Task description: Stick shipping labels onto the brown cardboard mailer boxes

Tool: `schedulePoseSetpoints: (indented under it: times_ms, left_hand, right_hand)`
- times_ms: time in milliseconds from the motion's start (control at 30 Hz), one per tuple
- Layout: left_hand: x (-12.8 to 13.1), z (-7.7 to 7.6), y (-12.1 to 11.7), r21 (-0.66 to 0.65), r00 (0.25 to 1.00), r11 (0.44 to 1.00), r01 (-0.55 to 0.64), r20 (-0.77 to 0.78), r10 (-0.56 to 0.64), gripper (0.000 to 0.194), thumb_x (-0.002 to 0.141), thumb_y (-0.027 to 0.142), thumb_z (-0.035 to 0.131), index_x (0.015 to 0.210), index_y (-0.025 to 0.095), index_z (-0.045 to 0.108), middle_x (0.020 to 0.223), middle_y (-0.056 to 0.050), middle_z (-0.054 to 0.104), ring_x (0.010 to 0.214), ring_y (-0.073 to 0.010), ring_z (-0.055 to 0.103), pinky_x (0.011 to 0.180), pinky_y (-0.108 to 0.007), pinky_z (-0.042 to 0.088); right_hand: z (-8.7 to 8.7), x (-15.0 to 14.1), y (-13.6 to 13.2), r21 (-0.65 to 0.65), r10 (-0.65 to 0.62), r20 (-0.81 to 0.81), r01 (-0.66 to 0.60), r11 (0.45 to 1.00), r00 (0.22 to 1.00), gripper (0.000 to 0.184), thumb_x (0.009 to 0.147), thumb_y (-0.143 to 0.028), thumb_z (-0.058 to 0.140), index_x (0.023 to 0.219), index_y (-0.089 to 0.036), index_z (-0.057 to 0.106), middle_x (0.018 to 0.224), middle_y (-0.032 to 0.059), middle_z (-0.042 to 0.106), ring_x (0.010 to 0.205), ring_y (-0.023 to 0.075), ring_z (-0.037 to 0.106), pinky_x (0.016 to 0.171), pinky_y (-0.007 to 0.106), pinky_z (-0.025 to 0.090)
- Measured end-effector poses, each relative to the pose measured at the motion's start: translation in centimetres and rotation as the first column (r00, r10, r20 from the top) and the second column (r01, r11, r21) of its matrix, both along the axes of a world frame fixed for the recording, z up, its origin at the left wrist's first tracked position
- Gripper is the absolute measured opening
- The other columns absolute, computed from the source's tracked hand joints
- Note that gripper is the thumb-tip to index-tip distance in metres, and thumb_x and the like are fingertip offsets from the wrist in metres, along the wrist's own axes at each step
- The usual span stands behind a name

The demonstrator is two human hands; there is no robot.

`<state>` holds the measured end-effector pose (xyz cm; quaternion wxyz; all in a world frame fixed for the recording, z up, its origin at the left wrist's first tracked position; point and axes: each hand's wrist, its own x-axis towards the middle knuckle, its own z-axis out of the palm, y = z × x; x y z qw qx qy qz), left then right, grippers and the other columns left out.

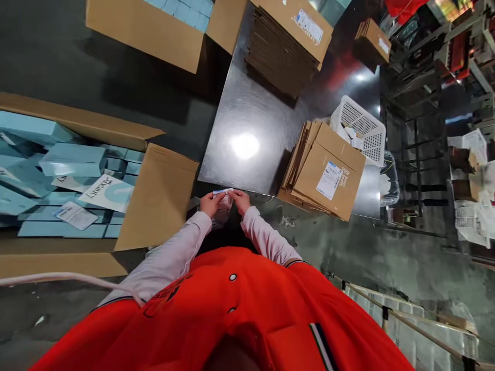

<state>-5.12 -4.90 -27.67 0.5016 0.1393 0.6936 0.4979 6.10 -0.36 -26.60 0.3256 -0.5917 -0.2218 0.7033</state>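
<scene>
At the near edge of the metal table, my left hand and my right hand are close together. Between them is a strip of white printed labels, hanging down over the table edge. The fingers of my left hand are closed on its left side. My right hand pinches its upper right corner. The print is too small to read, and the lower end is partly in shadow.
On my left stands an open carton of light blue boxes with loose printed sheets. Another carton is behind it. Flattened cardboard boxes, a taller cardboard stack and a white basket are on the table.
</scene>
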Motion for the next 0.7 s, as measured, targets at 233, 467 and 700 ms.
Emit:
schedulePoseSetpoints:
  times_ms: [233, 467, 700]
  left_hand:
    - [0.1, -0.7, 0.5, 0.003, 1.000, 1.000, -0.020, 0.012, 0.020, 0.049, 0.047, 0.052, 0.083, 0.072, 0.011, 0.072, 0.066, -0.004, 0.065, 0.060, -0.0143, 0.052, 0.060, -0.026, 0.043]
    - [0.6, -1.3, 0.5, -0.032, 0.999, 0.999, -0.023, 0.029, 0.024, 0.048, 0.049, 0.050, 0.082, 0.076, 0.013, 0.072, 0.072, -0.006, 0.068, 0.066, -0.0175, 0.058, 0.064, -0.029, 0.046]
    - [-0.2, -1.2, 0.6, -0.124, 1.000, 0.992, 0.018, 0.005, -0.017, 0.045, 0.053, 0.042, 0.082, 0.082, 0.011, 0.068, 0.079, -0.009, 0.069, 0.074, -0.0207, 0.064, 0.072, -0.033, 0.052]
  right_hand:
    - [-1.3, -1.4, -0.4, 0.015, -0.099, 0.103, 0.098, 0.995, 0.990, 0.020, 0.071, -0.030, 0.077, 0.065, -0.016, 0.064, 0.061, -0.0028, 0.064, 0.059, 0.0100, 0.053, 0.064, 0.023, 0.044]
    - [-1.9, -1.6, 0.2, 0.015, -0.060, 0.214, 0.058, 0.998, 0.975, 0.028, 0.081, -0.034, 0.069, 0.061, -0.017, 0.062, 0.055, -0.0050, 0.056, 0.058, 0.0096, 0.050, 0.061, 0.021, 0.040]
    - [-1.1, -0.8, 0.8, -0.045, -0.024, 0.261, 0.037, 0.998, 0.965, 0.018, 0.083, -0.033, 0.073, 0.084, -0.015, 0.069, 0.084, 0.0038, 0.073, 0.090, 0.0152, 0.066, 0.079, 0.024, 0.050]
